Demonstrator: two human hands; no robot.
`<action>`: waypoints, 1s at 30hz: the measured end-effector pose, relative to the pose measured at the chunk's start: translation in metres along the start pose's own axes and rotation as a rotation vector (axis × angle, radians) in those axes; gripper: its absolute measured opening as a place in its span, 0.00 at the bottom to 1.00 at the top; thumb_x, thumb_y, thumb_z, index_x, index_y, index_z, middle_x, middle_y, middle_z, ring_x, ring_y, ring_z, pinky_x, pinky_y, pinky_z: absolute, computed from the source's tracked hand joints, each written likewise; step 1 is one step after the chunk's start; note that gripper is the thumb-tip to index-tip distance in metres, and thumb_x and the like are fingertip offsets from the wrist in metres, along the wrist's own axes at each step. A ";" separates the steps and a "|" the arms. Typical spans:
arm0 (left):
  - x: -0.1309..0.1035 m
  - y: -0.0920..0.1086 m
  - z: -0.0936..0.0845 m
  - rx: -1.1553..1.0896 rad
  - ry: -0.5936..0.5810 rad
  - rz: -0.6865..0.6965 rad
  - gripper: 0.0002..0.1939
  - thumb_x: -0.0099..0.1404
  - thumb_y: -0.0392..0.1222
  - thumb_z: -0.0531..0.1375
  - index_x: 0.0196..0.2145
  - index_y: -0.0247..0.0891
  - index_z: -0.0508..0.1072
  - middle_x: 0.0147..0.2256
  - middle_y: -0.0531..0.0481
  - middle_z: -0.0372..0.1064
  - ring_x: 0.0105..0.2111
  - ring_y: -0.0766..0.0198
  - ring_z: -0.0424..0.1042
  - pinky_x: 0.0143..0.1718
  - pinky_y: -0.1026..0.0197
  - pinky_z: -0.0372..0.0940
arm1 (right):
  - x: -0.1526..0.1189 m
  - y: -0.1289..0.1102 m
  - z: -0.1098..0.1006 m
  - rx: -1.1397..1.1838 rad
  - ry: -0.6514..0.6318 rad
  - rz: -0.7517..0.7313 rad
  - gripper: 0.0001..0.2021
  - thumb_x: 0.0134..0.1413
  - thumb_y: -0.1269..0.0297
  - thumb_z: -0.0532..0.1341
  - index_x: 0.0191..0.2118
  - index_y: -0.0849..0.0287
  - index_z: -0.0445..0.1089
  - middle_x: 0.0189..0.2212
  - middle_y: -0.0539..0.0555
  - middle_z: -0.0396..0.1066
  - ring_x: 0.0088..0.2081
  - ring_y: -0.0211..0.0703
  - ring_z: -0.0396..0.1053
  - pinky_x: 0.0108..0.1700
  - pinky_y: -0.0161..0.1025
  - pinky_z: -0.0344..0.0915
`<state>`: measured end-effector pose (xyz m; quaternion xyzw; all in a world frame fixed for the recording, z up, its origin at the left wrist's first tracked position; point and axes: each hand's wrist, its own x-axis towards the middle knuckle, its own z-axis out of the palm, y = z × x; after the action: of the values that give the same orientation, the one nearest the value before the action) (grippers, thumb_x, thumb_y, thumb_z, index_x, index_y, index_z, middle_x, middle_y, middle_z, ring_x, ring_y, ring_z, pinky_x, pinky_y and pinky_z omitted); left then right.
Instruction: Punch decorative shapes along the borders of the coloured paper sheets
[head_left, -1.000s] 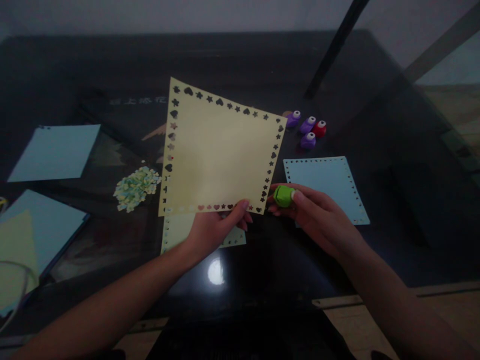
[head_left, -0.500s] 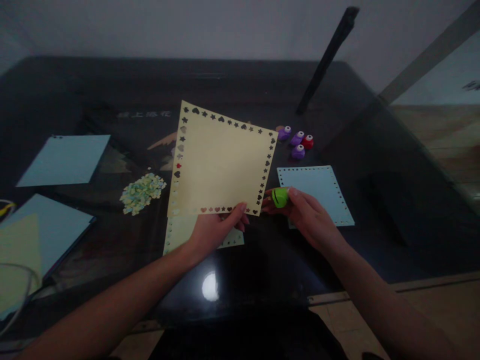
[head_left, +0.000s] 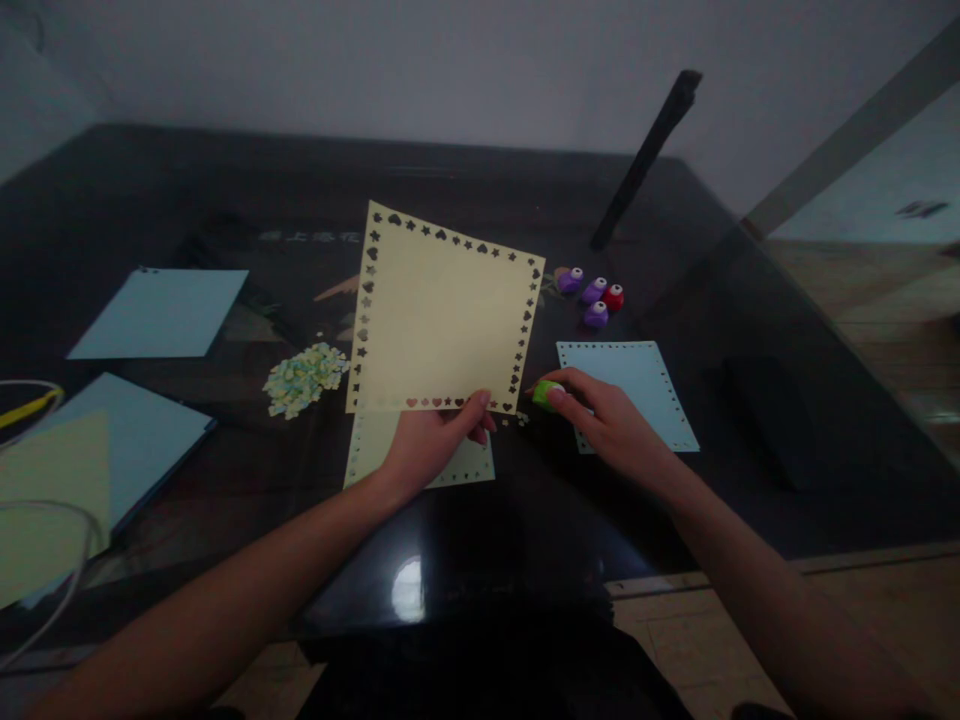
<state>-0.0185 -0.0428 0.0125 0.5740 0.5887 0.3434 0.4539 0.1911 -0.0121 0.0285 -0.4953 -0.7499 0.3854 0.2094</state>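
My left hand (head_left: 442, 440) pinches the lower edge of a yellow paper sheet (head_left: 442, 320), raised and tilted above the table. Hearts, stars and other small shapes are cut out along its borders. Behind and below it lies another pale punched sheet (head_left: 412, 460), partly covered by my wrist. In my right hand (head_left: 607, 415) is a green craft punch (head_left: 549, 395), held just right of the raised sheet and apart from it. A blue sheet with punched edges (head_left: 637, 390) lies partly under that hand. A few paper bits (head_left: 517, 421) are on the table between the hands.
A pile of paper cutouts (head_left: 304, 380) sits left of the raised sheet. Several purple punches (head_left: 595, 314) and a red punch (head_left: 613, 297) stand behind the right hand. Blue sheets (head_left: 161, 315), a yellow sheet (head_left: 56, 500) and a white cable (head_left: 90, 540) are at left.
My right hand has turned over the green punch, which is now lower and slightly left. Paper bits now show on the table below it. The whole view has shifted a little.
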 end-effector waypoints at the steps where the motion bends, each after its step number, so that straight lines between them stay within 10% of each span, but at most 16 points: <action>1: 0.000 0.001 0.000 -0.003 -0.002 0.000 0.20 0.65 0.49 0.53 0.19 0.40 0.71 0.18 0.52 0.70 0.22 0.65 0.71 0.34 0.62 0.66 | 0.000 0.000 0.000 0.015 0.009 -0.004 0.16 0.61 0.52 0.52 0.41 0.58 0.69 0.36 0.56 0.73 0.39 0.48 0.69 0.41 0.45 0.60; 7: 0.000 0.004 0.000 -0.054 0.012 -0.027 0.19 0.64 0.49 0.53 0.19 0.40 0.71 0.18 0.51 0.70 0.22 0.65 0.70 0.32 0.63 0.67 | -0.008 -0.007 0.004 0.199 -0.025 -0.018 0.13 0.60 0.53 0.53 0.41 0.56 0.67 0.34 0.54 0.71 0.40 0.46 0.68 0.44 0.45 0.61; 15: 0.002 0.000 0.000 -0.048 0.054 -0.003 0.20 0.64 0.49 0.53 0.17 0.40 0.68 0.17 0.53 0.69 0.22 0.65 0.70 0.32 0.62 0.67 | -0.011 -0.020 0.051 1.012 -0.019 0.053 0.14 0.60 0.50 0.52 0.37 0.55 0.66 0.36 0.53 0.69 0.43 0.44 0.68 0.51 0.45 0.63; 30: 0.005 -0.003 -0.004 -0.027 0.057 -0.037 0.21 0.64 0.51 0.53 0.18 0.39 0.70 0.17 0.52 0.68 0.22 0.64 0.69 0.33 0.62 0.66 | -0.016 -0.023 0.062 1.061 0.241 0.076 0.11 0.59 0.53 0.55 0.37 0.54 0.68 0.35 0.51 0.68 0.40 0.42 0.65 0.49 0.42 0.60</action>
<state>-0.0233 -0.0375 0.0105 0.5467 0.6073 0.3591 0.4510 0.1415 -0.0548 0.0094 -0.3889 -0.4048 0.6586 0.5011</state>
